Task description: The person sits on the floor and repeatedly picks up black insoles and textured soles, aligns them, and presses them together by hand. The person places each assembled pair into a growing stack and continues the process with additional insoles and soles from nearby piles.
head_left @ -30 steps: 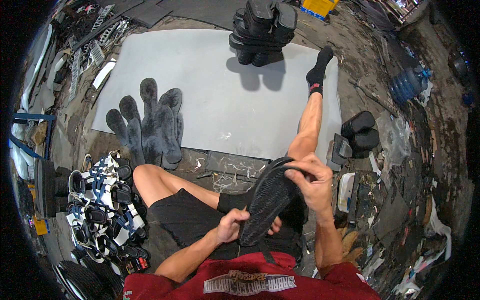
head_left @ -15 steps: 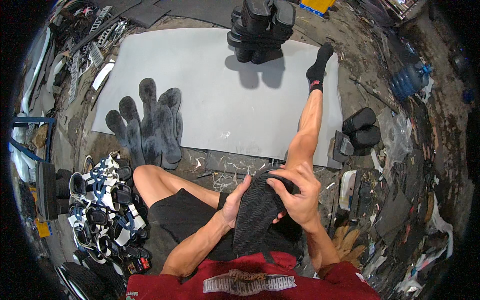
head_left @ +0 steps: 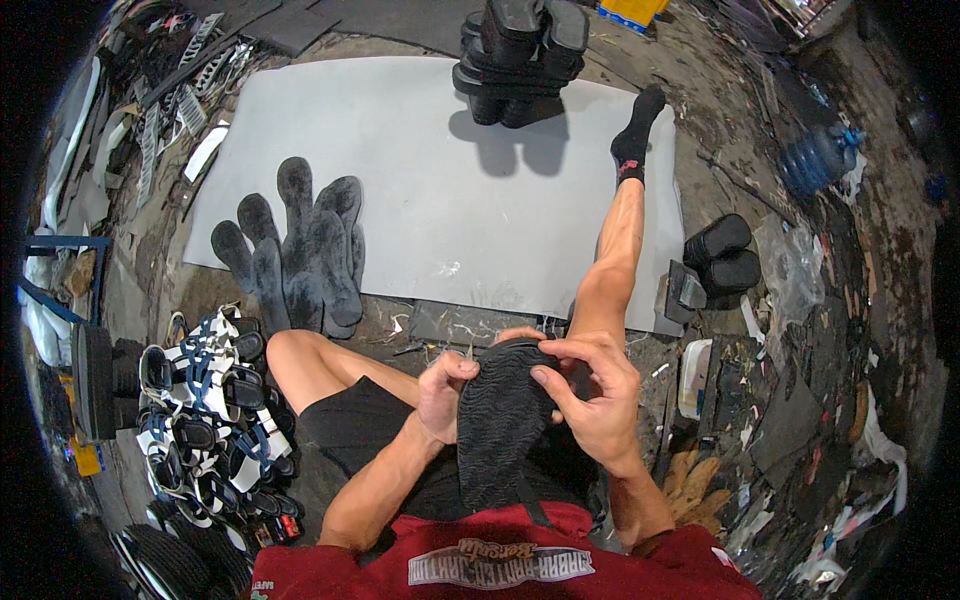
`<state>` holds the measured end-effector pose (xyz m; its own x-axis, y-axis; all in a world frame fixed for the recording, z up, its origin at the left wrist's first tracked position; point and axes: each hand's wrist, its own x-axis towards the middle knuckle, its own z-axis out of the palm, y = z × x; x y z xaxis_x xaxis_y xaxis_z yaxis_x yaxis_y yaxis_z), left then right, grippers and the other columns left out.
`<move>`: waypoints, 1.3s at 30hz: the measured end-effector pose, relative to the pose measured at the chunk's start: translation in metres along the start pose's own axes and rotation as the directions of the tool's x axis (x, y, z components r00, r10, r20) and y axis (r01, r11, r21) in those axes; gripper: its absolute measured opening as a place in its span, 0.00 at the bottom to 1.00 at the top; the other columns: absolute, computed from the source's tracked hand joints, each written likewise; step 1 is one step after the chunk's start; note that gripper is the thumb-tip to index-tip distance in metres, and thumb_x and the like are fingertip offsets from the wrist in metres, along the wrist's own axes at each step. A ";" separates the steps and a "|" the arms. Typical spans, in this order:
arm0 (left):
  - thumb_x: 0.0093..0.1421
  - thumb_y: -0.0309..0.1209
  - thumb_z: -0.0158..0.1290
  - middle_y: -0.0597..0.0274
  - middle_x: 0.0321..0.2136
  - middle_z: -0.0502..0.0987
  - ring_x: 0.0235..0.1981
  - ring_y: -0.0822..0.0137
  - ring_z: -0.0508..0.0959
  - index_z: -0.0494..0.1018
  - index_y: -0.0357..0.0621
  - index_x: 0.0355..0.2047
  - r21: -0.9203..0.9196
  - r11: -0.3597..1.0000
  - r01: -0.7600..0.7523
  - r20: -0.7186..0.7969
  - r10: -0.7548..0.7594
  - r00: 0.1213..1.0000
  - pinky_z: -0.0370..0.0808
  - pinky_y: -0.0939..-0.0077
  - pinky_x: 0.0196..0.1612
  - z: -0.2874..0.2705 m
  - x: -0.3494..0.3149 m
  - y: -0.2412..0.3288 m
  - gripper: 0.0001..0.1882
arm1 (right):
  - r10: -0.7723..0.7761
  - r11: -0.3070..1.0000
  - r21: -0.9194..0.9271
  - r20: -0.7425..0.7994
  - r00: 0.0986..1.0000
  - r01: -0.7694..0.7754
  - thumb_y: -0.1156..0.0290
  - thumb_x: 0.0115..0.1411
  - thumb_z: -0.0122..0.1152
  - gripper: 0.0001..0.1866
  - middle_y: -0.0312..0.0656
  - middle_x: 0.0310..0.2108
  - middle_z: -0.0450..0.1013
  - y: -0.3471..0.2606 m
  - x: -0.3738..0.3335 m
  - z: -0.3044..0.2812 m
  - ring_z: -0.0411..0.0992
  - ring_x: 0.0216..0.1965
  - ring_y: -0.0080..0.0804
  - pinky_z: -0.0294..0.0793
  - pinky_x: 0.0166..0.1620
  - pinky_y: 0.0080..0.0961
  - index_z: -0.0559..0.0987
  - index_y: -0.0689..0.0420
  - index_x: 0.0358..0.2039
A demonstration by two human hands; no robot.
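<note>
Shifted leftward since earlier, the black ridged sole (head_left: 505,430) is held by the left grip (head_left: 437,400), edge-pinched by the right grip (head_left: 602,395); slippage might be caused by loosening.

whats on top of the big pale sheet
A stack of black soles near the far edge, grey insoles partly over the left side, and the person's right leg across the right. The sheet beneath them is hidden.

Looks down from the head, fisheye-wide, close above the black sole (head_left: 505,425), farther from the grey sheet (head_left: 450,220), perhaps murky far right
</note>
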<state>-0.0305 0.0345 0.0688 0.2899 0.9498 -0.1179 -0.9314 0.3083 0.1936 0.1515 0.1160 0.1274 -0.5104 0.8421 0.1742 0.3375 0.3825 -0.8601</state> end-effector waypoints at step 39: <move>0.82 0.37 0.39 0.32 0.29 0.73 0.28 0.32 0.74 0.71 0.30 0.34 0.955 -0.216 0.204 0.065 0.821 0.567 0.69 0.45 0.35 -0.042 -0.003 -0.005 0.24 | 0.320 0.943 -0.102 0.004 0.948 -0.317 0.56 0.81 0.43 0.25 0.66 0.31 0.78 0.052 -0.020 0.122 0.77 0.38 0.75 0.76 0.41 0.60 0.81 0.64 0.42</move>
<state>-0.0359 0.0274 0.0273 -0.5865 0.7949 0.1554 0.4703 0.1780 0.8644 0.0828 0.0731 0.0208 -0.3793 0.9185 -0.1118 0.5609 0.1321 -0.8173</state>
